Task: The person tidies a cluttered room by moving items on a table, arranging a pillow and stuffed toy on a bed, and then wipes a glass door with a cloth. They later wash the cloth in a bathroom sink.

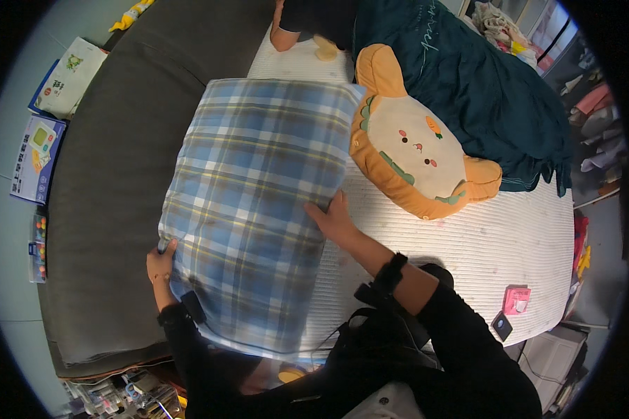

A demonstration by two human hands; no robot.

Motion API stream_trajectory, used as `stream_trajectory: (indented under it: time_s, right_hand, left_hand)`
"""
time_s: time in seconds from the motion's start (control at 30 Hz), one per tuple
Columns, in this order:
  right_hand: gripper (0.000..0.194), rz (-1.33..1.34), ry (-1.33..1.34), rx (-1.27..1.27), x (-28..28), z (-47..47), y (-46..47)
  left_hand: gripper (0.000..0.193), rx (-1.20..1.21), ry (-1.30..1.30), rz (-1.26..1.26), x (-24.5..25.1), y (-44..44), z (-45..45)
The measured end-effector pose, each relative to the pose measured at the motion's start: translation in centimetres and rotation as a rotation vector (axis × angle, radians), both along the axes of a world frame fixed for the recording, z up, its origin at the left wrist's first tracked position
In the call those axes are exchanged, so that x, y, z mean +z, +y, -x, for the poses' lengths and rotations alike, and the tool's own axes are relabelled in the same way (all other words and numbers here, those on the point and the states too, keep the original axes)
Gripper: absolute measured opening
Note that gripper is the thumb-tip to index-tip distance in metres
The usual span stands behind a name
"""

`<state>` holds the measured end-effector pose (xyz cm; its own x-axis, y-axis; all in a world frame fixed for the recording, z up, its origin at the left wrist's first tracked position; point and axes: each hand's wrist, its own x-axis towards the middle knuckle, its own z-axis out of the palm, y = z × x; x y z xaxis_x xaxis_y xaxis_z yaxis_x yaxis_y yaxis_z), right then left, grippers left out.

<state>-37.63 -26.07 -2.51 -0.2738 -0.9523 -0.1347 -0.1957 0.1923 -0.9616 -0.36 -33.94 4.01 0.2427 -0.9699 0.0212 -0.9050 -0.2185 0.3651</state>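
A large blue plaid pillow (251, 204) lies lengthwise before me, against the dark grey padded headboard (99, 235). My left hand (160, 262) grips its left edge near the lower corner, thumb on top and fingers out of sight beneath. On its right edge is my right hand (335, 217), thumb over the fabric and the other fingers partly hidden at the side. To the right of the pillow rests an orange and cream animal-face cushion (419, 146) with two ears. Both lie on a white ribbed bed cover (503, 235).
Dark green bedding (482, 94) with writing is bunched behind the cushion. Another person's arm (285, 39) rests at the far edge. A pink packet (517, 300) and a small dark device (502, 326) lie at the right. Boxes (38, 157) stand along the left wall.
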Motion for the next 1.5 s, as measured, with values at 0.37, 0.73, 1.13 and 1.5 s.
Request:
stream_trajectory:
  time_s: [0.37,0.73,1.13,1.5]
  right_hand:
    - [0.057,-0.248,0.659,-0.147,-7.8,12.2,6.1]
    - [0.08,-0.381,1.226,-0.134,-9.6,23.2,10.3]
    - [0.089,-0.154,0.723,-0.483,-4.0,28.8,16.6]
    - [0.106,-0.014,0.56,-0.083,1.5,21.0,16.3]
  left_hand:
    - [0.035,0.128,-0.081,0.478,-7.6,-3.9,3.8]
    - [0.069,-0.628,1.137,-1.114,-16.6,6.8,40.8]
    - [0.033,-0.338,1.076,-0.605,-19.8,3.6,51.7]
    - [0.029,-0.528,1.334,-0.462,-1.8,4.8,41.6]
